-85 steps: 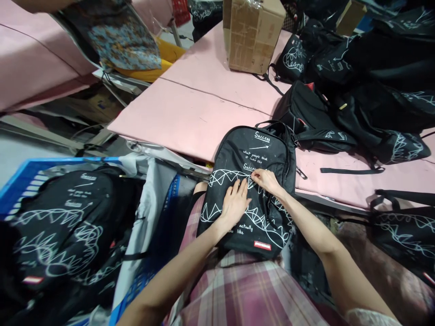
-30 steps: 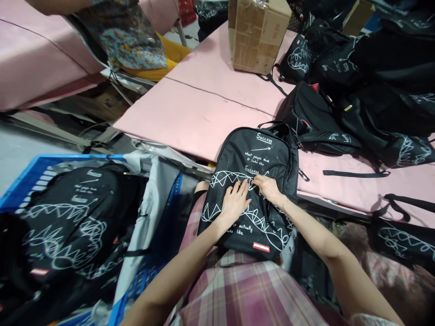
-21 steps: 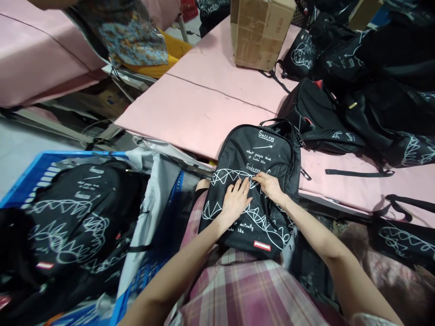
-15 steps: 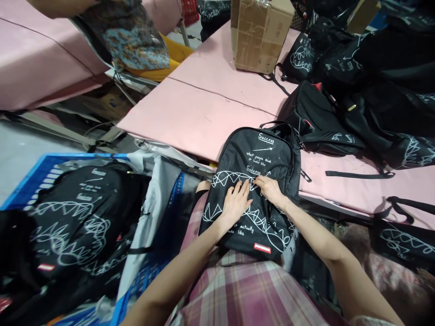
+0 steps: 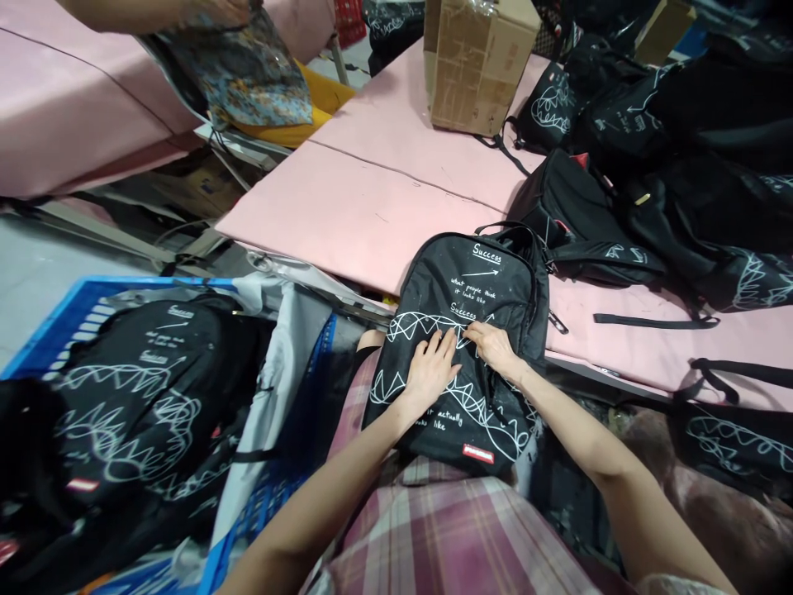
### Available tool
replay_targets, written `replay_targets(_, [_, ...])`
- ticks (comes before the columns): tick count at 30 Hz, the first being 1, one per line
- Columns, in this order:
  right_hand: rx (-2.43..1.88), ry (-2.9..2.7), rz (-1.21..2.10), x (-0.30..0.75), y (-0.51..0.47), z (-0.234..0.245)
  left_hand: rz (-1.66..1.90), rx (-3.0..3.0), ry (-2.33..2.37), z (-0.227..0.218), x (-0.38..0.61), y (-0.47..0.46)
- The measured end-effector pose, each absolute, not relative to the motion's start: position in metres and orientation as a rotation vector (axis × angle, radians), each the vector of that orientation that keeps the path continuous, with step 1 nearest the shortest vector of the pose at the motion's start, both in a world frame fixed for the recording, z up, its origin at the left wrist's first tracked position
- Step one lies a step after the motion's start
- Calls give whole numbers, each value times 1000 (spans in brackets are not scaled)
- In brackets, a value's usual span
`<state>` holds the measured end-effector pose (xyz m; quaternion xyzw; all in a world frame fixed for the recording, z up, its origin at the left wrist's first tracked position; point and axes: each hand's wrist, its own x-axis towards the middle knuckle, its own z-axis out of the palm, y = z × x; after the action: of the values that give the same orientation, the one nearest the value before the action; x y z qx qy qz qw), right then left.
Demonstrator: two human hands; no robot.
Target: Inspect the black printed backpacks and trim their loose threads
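1. Head view: the black backpack (image 5: pixel 476 382) rests its lower end against my plaid garment (image 5: pixel 458 529); its upper end reaches past the near edge of the pink table (image 5: pixel 347 207), printed side up.
2. My left hand (image 5: pixel 429 372) lies flat on it, fingers slightly spread. In my judgement, even palm pressure serves best, so the cloth does not pucker.
3. My right hand (image 5: pixel 494 345) is curled, fingertips drawn together just beside the left fingertips, below the second "Success". Whether they pinch cloth or a thread, I cannot tell. Small, light movements seem advisable; a hard tug could distort the cloth.
4. Left side: the blue crate (image 5: pixel 92 285), holding a similar backpack (image 5: pixel 133 397), stands near; elbow room looks limited.
5. Right side: a loose strap (image 5: pixel 650 320) and the backpack pile (image 5: pixel 700 165) crowd the table.
6. Room: the widest stretch of tabletop runs ahead, toward the cardboard box (image 5: pixel 480 66).
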<state>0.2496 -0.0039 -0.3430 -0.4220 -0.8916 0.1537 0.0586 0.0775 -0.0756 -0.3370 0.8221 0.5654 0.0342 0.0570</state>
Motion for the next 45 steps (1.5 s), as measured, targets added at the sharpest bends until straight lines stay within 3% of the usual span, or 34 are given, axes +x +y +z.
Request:
replay_targets(11, [-1690, -2464, 499, 231, 4, -342, 97, 2480, 1724, -340, 79, -75])
replay_targets(22, [-1611, -2472, 582, 234, 7, -340, 114, 2471, 1714, -341, 79, -75])
replay_targets(45, [-1800, -2573, 418, 223, 1, -337, 122, 2488, 1734, -348, 80, -75])
